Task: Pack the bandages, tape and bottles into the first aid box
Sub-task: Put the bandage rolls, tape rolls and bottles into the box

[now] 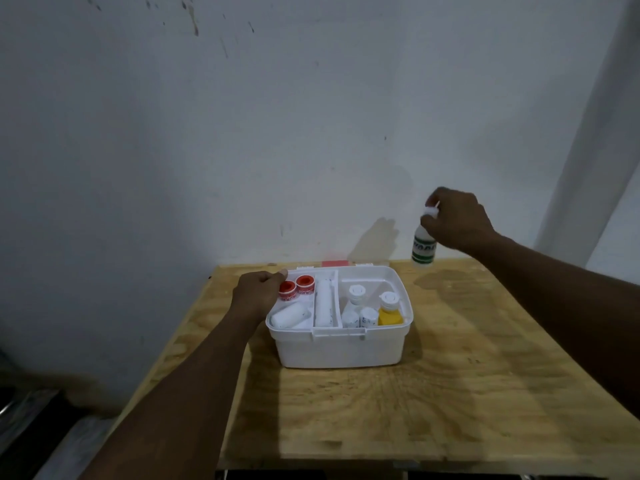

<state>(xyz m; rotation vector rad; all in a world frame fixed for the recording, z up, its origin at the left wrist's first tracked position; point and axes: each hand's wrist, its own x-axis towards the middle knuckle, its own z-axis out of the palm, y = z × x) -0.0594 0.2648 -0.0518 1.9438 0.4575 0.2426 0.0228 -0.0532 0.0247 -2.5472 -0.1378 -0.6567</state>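
A white first aid box (341, 351) stands open on the wooden table (450, 375). Its left compartment holds two red tape rolls (304, 285) and a white bandage roll (290, 316). Another bandage roll (323, 304) lies in the narrow middle slot. On the right side are a white-capped bottle (356, 294), a yellow bottle (389, 311) and two small white bottles (360, 317). My left hand (258, 292) rests on the box's left rim, touching the nearer tape roll. My right hand (457, 220) holds a white bottle with a green label (423, 249) by its top, in the air above the table's far right.
A stained white wall stands just behind the table. A white post (595, 133) rises at the right. The box's lid hinge with a red patch (334, 263) shows at the back rim. Dark objects lie on the floor at lower left.
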